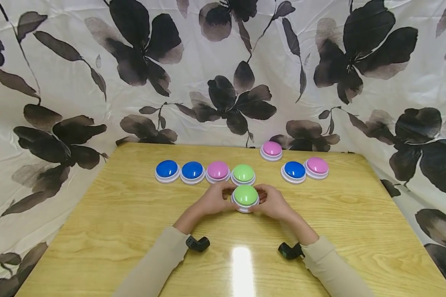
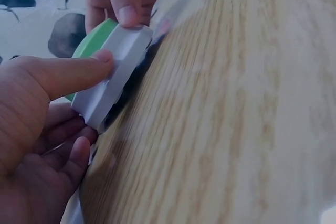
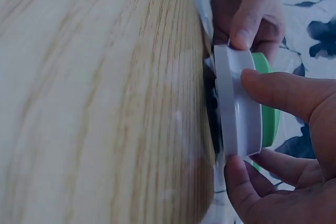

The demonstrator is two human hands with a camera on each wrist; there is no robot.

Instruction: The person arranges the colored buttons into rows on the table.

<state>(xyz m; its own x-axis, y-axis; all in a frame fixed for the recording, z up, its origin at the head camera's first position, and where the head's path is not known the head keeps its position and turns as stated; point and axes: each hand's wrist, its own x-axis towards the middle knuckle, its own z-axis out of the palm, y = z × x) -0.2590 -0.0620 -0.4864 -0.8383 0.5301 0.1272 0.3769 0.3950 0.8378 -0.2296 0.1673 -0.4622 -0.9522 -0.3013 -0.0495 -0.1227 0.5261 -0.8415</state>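
Note:
Both hands grip a green push button with a white base [image 1: 245, 195] from its two sides, near the middle of the table. My left hand [image 1: 218, 199] has its thumb on the near side of the white base and its fingers round the far side. The right hand [image 1: 273, 202] mirrors it, thumb also on the white rim. In the right wrist view the held button [image 3: 241, 100] shows a dark gap between its base and the wood. Just behind it stands a second green button [image 1: 243, 174], beside a pink button [image 1: 218, 171].
Two blue buttons, the outer one [image 1: 167, 170] and the inner one [image 1: 192, 172], continue the row leftward. At the right are a blue button [image 1: 294, 171], a pink button [image 1: 317, 167] and a farther pink button [image 1: 271, 150]. Floral cloth [image 1: 193, 49] hangs behind the wooden table [image 1: 107, 231].

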